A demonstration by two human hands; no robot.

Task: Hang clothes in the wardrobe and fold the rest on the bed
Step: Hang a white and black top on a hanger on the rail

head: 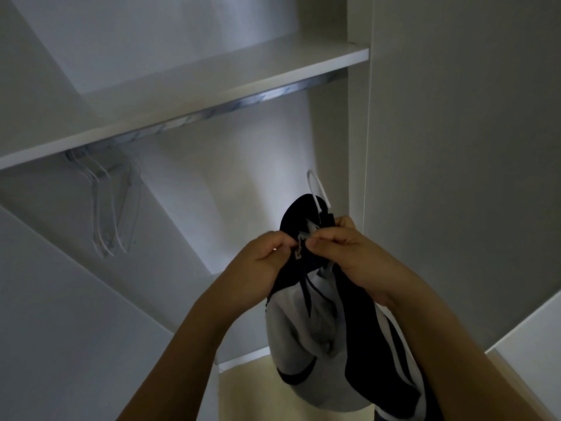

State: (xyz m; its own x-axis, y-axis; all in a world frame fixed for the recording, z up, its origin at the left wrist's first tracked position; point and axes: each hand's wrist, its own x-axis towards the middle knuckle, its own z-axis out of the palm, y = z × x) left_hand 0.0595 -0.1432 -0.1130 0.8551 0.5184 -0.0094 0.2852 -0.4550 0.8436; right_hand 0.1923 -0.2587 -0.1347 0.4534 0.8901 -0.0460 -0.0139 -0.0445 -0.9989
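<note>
Gripping 1 dark navy and white jacket [358, 335], 2 hands are working at its collar: the left hand [261, 265] is pinching the fabric beside the small metal zipper pull [298, 253], and the right hand [343, 250] is clenching the collar just opposite it, the knuckles of both nearly touching. The jacket is draping down below the hands, its white panel and stripes hanging between the forearms. Rising just above the right hand, 1 white hanger hook [317, 189] is poking out of the collar. Up and to the left of the hands, a cluster of clear hangers [109, 208], perhaps 3 though they are overlapping too much to count surely, is hanging on 1 metal rail [243, 103] under 1 white shelf [188, 95]. To the right of the hands, the wardrobe side panel [455, 147] is standing close by.
</note>
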